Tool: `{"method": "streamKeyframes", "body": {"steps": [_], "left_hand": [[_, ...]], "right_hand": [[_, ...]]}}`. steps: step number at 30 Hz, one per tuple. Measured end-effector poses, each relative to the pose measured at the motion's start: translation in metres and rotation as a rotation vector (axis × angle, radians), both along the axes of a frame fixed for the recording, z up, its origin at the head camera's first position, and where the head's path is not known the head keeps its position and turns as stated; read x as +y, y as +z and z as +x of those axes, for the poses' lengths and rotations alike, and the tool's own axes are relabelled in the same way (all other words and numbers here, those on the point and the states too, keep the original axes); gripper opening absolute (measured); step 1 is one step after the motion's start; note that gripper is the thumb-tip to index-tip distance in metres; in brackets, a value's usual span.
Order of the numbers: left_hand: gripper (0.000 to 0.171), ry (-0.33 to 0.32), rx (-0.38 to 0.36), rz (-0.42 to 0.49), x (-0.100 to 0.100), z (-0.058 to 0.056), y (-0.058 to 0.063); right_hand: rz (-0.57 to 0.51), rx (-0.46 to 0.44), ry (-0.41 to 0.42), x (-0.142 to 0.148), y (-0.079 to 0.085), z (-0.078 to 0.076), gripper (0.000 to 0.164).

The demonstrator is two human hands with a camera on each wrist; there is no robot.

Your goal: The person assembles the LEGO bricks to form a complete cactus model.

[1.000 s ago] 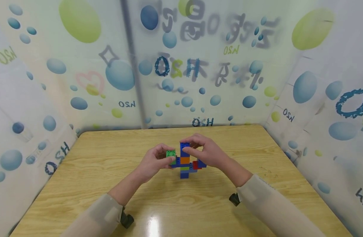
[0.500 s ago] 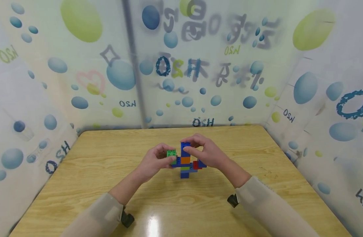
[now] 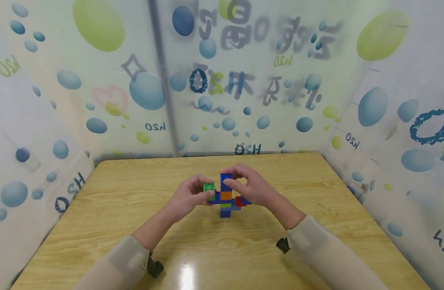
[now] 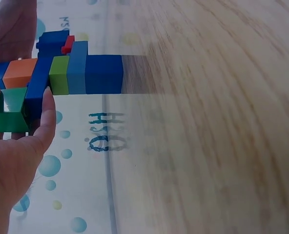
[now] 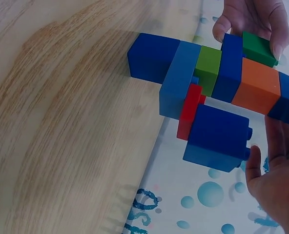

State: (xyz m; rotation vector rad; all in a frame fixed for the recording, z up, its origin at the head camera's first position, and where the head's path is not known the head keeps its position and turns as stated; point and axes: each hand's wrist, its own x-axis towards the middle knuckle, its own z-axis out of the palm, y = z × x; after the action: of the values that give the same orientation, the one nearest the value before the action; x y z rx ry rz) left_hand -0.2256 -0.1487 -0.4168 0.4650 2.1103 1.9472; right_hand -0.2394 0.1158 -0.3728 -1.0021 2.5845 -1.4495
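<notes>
A toy-brick structure stands upright on the wooden table. From the bottom, its column runs through a blue brick [image 4: 104, 74], a lighter blue brick [image 4: 77, 68], a lime brick [image 4: 59, 75], a long dark blue brick [image 5: 228, 68], an orange brick [image 3: 226, 195] and a blue top brick [image 3: 226, 181]. My left hand [image 3: 183, 198] pinches the green brick [image 3: 209, 187] on the left arm between thumb and fingers. With thumb and fingers, my right hand [image 3: 254, 187] grips the blue top brick. A red piece [image 5: 189, 113] and a blue brick [image 5: 216, 135] form the right arm, below that hand.
The wooden table [image 3: 127, 193] extends around the structure, its back edge near a patterned curtain [image 3: 222, 100]. Similar curtains hang on both sides. Black wrist cameras [image 3: 154, 268] sit at both cuffs.
Both hands keep the same holds on the green brick and the blue top brick. My right forearm has shifted very slightly; the structure stays in place.
</notes>
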Motion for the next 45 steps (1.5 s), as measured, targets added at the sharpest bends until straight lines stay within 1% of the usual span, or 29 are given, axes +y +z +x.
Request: {"method": "streamKeyframes", "body": {"steps": [7,12,16,19,21,26,29,31,33,37,40,45], "left_hand": [[0.039,0.008,0.014,-0.013,0.001,0.001,-0.001],[0.036,0.023,-0.013,-0.015,-0.001,0.004,-0.003],[0.040,0.021,-0.021,-0.019,-0.003,0.006,-0.005],[0.042,0.025,0.001,-0.028,-0.003,0.007,-0.004],[0.042,0.031,0.018,-0.041,-0.003,0.008,-0.004],[0.045,0.048,0.046,-0.089,-0.002,0.008,-0.002],[0.047,0.062,0.076,-0.130,-0.004,0.008,-0.002],[0.049,0.072,0.107,-0.153,-0.005,0.009,-0.001],[0.050,0.072,0.133,-0.155,-0.007,0.010,0.000],[0.047,0.046,0.178,-0.126,-0.009,0.013,0.001],[0.043,0.014,0.193,-0.102,-0.009,0.016,0.001],[0.034,-0.025,0.200,-0.068,-0.007,0.019,0.000]], "right_hand": [[-0.013,-0.005,0.003,0.000,-0.004,0.000,0.031],[0.008,-0.011,0.013,-0.003,-0.004,0.001,0.033],[0.033,0.024,0.021,-0.004,-0.003,0.002,0.033],[0.051,0.061,0.021,-0.004,-0.003,0.003,0.034],[0.055,0.064,0.021,-0.002,-0.002,0.005,0.036],[0.051,0.035,-0.024,0.008,-0.002,0.007,0.042],[0.036,0.033,-0.070,0.020,-0.006,0.007,0.040],[0.026,0.018,-0.092,0.029,-0.009,0.007,0.036],[0.017,-0.007,-0.095,0.038,-0.014,0.006,0.032],[0.038,-0.060,-0.076,0.054,-0.022,0.008,0.032],[0.060,-0.107,-0.060,0.061,-0.028,0.010,0.032],[0.078,-0.182,-0.039,0.063,-0.036,0.012,0.022]]}}
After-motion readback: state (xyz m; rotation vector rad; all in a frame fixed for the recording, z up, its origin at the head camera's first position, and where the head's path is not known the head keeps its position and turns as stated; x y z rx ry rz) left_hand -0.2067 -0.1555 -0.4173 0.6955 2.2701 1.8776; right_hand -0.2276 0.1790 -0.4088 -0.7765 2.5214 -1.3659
